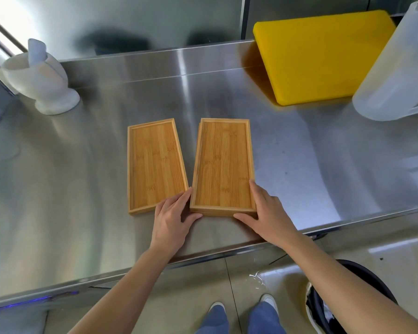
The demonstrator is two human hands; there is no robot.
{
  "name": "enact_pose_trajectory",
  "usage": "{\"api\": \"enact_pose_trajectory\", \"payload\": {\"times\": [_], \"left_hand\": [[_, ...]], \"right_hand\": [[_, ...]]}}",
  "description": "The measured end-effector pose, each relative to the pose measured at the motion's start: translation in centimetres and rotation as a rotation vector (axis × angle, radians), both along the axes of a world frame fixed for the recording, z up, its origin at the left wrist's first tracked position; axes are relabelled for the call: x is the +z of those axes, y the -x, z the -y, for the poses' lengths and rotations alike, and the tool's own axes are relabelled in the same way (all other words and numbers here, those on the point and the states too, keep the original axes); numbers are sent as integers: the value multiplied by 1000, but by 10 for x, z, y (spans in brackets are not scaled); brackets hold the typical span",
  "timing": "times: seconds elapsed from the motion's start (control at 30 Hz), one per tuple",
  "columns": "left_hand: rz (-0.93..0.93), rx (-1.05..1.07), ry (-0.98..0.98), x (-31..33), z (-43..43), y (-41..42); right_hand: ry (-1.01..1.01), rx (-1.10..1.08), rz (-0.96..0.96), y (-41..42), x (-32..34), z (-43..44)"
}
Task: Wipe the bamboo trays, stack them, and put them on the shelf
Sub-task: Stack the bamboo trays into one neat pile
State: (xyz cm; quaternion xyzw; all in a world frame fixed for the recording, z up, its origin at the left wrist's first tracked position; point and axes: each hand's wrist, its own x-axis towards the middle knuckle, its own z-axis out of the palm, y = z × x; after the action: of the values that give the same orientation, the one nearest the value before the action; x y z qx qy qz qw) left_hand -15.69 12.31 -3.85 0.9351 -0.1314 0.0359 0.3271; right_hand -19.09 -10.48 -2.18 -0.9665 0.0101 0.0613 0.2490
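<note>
Bamboo fills the middle of the frame: two trays lie side by side on the steel counter [82,165], long sides running away from me. The left tray [156,165] lies flat, and the right tray [223,165] seems to sit on another one, since a second edge shows beneath its near end. My left hand [171,218] rests at the near left corner of the right tray, fingers spread along its side and thumb against the front edge, also touching the left tray's near corner. My right hand [269,213] cups the near right corner the same way, fingers loosely open. Both hands press the tray's sides rather than close around it. A yellow cutting board [323,56] sits at upper right, a white mortar [41,78] at upper left.
</note>
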Motion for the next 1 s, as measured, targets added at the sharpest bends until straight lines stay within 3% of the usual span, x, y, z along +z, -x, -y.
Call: {"api": "enact_pose_trajectory", "payload": {"times": [0.23, 0.7, 0.9, 1.0], "left_hand": [[25, 6, 15, -2, 0, -2], [47, -13, 28, 1, -1, 1], [40, -122, 46, 11, -18, -1], [43, 67, 134, 21, -31, -9]], "right_hand": [[147, 30, 23, 2, -4, -2], [220, 29, 27, 3, -3, -6], [229, -17, 204, -2, 19, -10], [159, 29, 314, -19, 38, -26]]}}
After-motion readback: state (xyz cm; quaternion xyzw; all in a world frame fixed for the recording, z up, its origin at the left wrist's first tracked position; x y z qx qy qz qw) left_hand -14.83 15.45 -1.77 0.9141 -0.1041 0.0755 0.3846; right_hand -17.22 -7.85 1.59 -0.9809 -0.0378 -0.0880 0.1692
